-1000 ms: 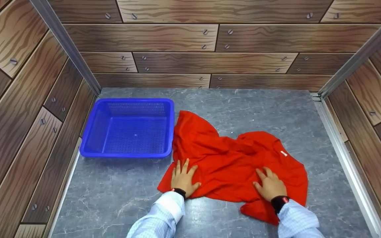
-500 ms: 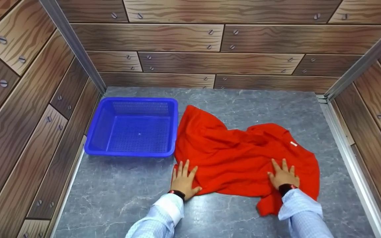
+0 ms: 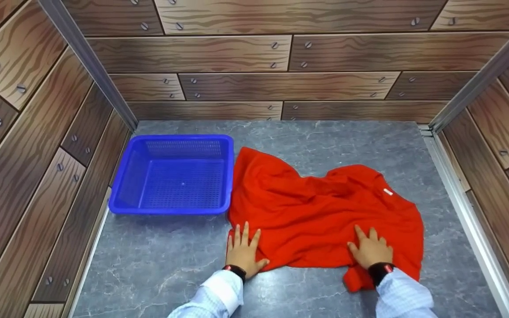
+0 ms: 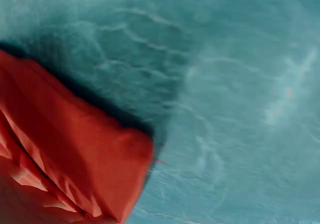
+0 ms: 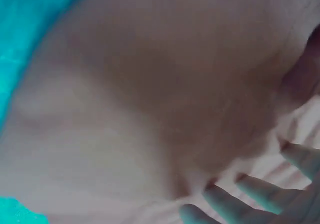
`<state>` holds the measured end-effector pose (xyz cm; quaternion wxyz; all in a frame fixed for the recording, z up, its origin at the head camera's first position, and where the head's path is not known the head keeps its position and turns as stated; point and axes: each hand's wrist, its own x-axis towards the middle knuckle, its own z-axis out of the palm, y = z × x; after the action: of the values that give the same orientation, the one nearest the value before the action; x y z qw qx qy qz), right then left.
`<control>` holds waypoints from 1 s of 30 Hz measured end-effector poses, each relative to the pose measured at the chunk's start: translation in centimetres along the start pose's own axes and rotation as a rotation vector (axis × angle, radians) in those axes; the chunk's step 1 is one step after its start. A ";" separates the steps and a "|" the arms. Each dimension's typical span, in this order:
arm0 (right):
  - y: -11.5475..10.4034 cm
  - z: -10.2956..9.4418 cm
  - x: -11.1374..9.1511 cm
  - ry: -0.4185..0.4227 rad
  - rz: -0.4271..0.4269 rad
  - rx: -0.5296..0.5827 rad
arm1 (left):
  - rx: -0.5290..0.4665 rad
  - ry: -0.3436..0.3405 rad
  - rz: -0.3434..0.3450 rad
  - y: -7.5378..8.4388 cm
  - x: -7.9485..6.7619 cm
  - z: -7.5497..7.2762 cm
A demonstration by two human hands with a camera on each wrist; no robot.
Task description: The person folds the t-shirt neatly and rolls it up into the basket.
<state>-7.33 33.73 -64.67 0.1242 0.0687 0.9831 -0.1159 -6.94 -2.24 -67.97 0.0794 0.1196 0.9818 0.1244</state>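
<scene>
A red shirt (image 3: 307,216) with a small white neck tag lies spread and wrinkled on the grey marbled surface. Its collar points right. My left hand (image 3: 243,254) rests with spread, straight fingers on the shirt's lower left edge. My right hand (image 3: 371,251) lies on the right part of the shirt, fingers spread, above a short sleeve that sticks out toward me. In the left wrist view an edge of the red shirt (image 4: 95,139) shows at lower left. The right wrist view is blurred; some fingers (image 5: 260,191) appear at its lower right.
A blue plastic basket (image 3: 170,212) with perforated sides and nothing in it stands just left of the shirt. Wood-patterned walls (image 3: 232,86) enclose the back and both sides. A metal rail (image 3: 466,221) runs along the right edge of the surface.
The right hand has moved outward to the right, then slightly back toward me, and the shirt is spread wider and flatter. The left hand stays at the shirt's left edge.
</scene>
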 end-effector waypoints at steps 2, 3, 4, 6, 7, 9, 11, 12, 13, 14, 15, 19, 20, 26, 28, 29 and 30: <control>-0.1 -0.1 0.6 0.008 0.003 0.002 | -0.025 0.013 -0.007 0.0 0.3 0.0; -0.3 -0.1 0.9 0.011 0.005 0.004 | -0.035 0.017 -0.011 0.0 0.5 0.0; -0.4 -0.2 1.3 0.013 0.006 0.007 | -0.046 0.020 -0.016 0.0 0.7 -0.1; -0.7 -0.5 2.1 0.007 0.010 0.012 | -0.065 0.022 -0.026 -0.1 1.2 -0.2; -0.8 -0.6 2.4 0.002 0.012 0.014 | -0.073 0.019 -0.030 -0.2 1.4 -0.3; -1.0 -0.8 2.9 -0.018 0.017 0.023 | -0.086 0.007 -0.042 -0.2 1.8 -0.4; -1.0 -0.9 3.2 -0.041 0.021 0.033 | -0.100 0.000 -0.052 -0.3 2.3 -0.6; -0.9 -1.0 3.3 -0.054 0.022 0.036 | -0.105 -0.007 -0.059 -0.3 2.5 -0.6; -0.8 -1.0 3.4 -0.067 0.021 0.042 | -0.111 -0.010 -0.065 -0.4 2.8 -0.6; -0.6 -1.1 3.4 -0.081 0.019 0.051 | -0.117 -0.009 -0.071 -0.4 3.1 -0.7; -0.4 -1.0 3.5 -0.094 0.017 0.059 | -0.122 -0.011 -0.077 -0.5 3.4 -0.7; 0.4 -0.5 3.7 -0.142 0.025 0.099 | -0.129 -0.031 -0.087 -0.7 4.0 -0.7; 0.5 -0.4 3.7 -0.149 0.030 0.106 | -0.129 -0.033 -0.082 -0.8 3.9 -0.7; 0.9 -0.1 2.3 -0.136 0.014 0.105 | -0.141 0.046 -0.028 -2.0 2.5 -0.4; 1.4 -0.2 1.5 -0.085 -0.032 0.116 | -0.142 0.097 -0.013 -2.3 1.9 -0.2; 1.7 -0.3 1.1 -0.046 -0.059 0.131 | -0.141 0.125 -0.004 -2.4 1.6 -0.1; 2.1 -0.4 0.7 0.002 -0.088 0.150 | -0.135 0.155 0.009 -2.5 1.3 -0.1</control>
<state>-7.79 35.94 -64.89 0.1125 0.0344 0.9738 -0.1944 -8.75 -4.29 -68.69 0.0105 0.1084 0.9738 0.1995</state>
